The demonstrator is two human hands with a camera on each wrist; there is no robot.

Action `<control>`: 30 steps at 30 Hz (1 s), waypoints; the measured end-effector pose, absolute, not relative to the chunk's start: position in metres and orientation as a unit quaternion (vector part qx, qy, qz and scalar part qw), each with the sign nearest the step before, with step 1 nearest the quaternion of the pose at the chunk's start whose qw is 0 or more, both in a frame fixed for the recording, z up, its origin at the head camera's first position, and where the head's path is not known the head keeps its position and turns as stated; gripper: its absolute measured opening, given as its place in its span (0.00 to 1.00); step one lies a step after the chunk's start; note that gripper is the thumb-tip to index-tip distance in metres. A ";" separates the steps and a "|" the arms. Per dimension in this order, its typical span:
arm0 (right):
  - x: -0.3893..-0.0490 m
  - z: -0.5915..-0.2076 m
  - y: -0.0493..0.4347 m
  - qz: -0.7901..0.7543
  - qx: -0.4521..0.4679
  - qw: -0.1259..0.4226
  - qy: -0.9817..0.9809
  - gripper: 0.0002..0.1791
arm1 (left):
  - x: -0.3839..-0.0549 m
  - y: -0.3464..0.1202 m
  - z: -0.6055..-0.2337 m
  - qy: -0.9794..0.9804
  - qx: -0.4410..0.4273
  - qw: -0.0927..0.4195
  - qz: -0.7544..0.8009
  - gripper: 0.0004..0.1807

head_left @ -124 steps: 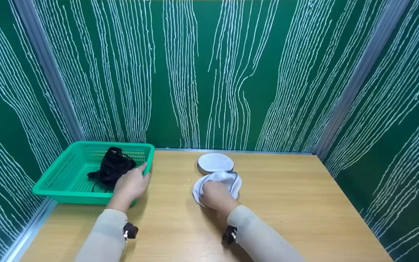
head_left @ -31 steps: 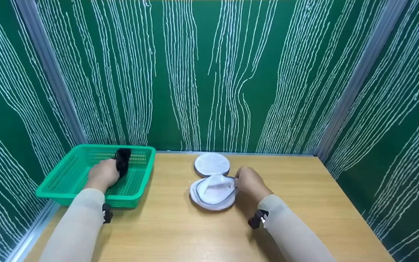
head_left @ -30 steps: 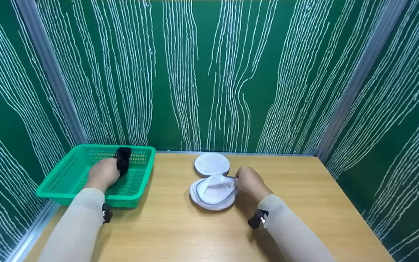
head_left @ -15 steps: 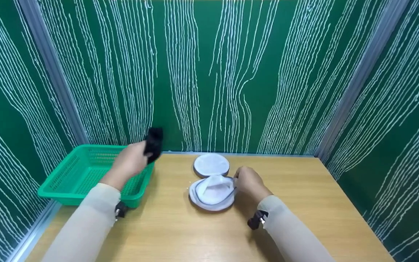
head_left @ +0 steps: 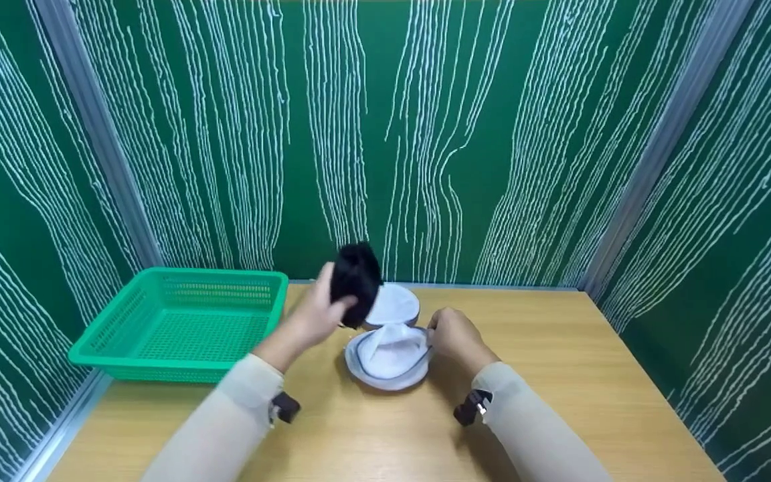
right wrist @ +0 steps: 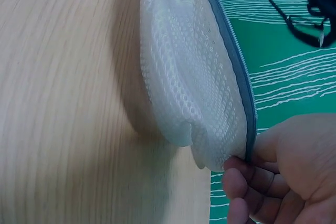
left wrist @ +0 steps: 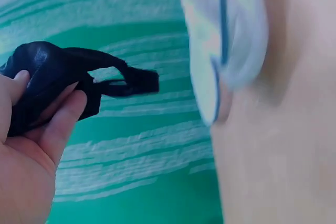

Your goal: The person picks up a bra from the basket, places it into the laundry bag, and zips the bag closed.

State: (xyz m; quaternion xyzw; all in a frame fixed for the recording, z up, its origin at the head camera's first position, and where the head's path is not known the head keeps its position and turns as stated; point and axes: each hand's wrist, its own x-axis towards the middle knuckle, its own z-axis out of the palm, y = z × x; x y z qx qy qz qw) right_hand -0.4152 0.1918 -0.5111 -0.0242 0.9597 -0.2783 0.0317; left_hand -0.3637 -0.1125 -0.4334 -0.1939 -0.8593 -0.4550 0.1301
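Observation:
A folded black bra [head_left: 357, 281] is gripped in my left hand [head_left: 312, 318], held in the air above the table near the bag. Its thin straps and a band end stick out past the fingers in the left wrist view, where the bra [left wrist: 44, 69] bunches between thumb and fingers. Below it sits a round white mesh laundry bag [head_left: 389, 383], unzipped, with its mouth spread. My right hand [head_left: 456, 335] pinches the rim of the bag at its right side, by the grey zipper [right wrist: 231, 40]. The bag's round back part [head_left: 395, 304] is partly hidden behind the bra.
A green plastic basket [head_left: 178, 365] with nothing in it stands on the left of the wooden table [head_left: 526, 402]. Green walls [head_left: 425, 167] with white wavy lines enclose the table at the back and sides.
My left hand has lifted the bra out of the green basket and carried it right, over to the mesh bag. The right hand earlier reached inside the bag and now holds its right rim.

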 end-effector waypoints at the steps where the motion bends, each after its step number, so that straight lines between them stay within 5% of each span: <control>1: -0.415 -0.511 0.191 -0.279 -0.025 0.033 0.959 0.06 | -0.363 -0.107 -0.438 -0.853 -0.197 0.123 -0.468 0.38; 6: -0.413 -0.510 0.190 -0.285 -0.027 0.022 0.958 0.06 | -0.362 -0.084 -0.460 -0.829 -0.205 0.079 -0.514 0.53; 14: -0.412 -0.511 0.189 -0.292 -0.031 0.026 0.956 0.06 | -0.375 -0.058 -0.502 -0.831 -0.186 0.020 -0.524 0.52; 25: -0.416 -0.503 0.184 -0.267 -0.105 -0.029 0.958 0.10 | -0.382 -0.036 -0.522 -0.909 -0.256 -0.026 -0.327 0.37; 30: -0.418 -0.496 0.185 -0.307 -0.101 -0.021 0.946 0.10 | -0.382 -0.025 -0.519 -0.936 -0.270 -0.035 -0.221 0.22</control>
